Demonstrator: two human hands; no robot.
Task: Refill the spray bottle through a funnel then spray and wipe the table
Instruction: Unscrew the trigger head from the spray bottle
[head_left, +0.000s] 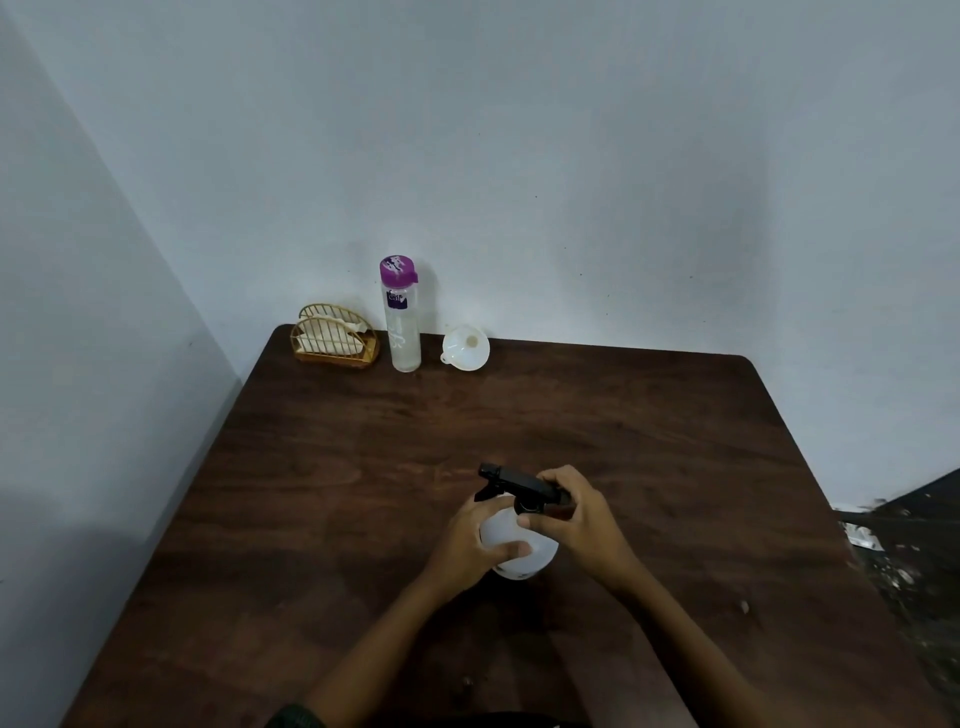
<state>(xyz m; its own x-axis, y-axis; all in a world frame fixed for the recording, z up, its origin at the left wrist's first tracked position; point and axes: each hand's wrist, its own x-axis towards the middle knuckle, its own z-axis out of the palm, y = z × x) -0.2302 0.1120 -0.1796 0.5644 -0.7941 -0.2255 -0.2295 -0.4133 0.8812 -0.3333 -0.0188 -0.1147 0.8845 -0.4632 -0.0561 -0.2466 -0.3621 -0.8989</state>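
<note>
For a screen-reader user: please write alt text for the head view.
Left hand grips a white spray bottle on a dark wooden table; right hand holds its black trigger head. Funnel, purple-capped bottle and napkin holder stand by the wall.

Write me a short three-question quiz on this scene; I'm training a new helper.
1. True or false: the funnel sits in the spray bottle.
2. Which hand grips the black spray head? A) left B) right
3. What stands between the napkin holder and the funnel?

Key: 1. False, it lies by the wall. 2. B; the right hand is on it, the left hand holds the bottle's body. 3. The water bottle.
</note>
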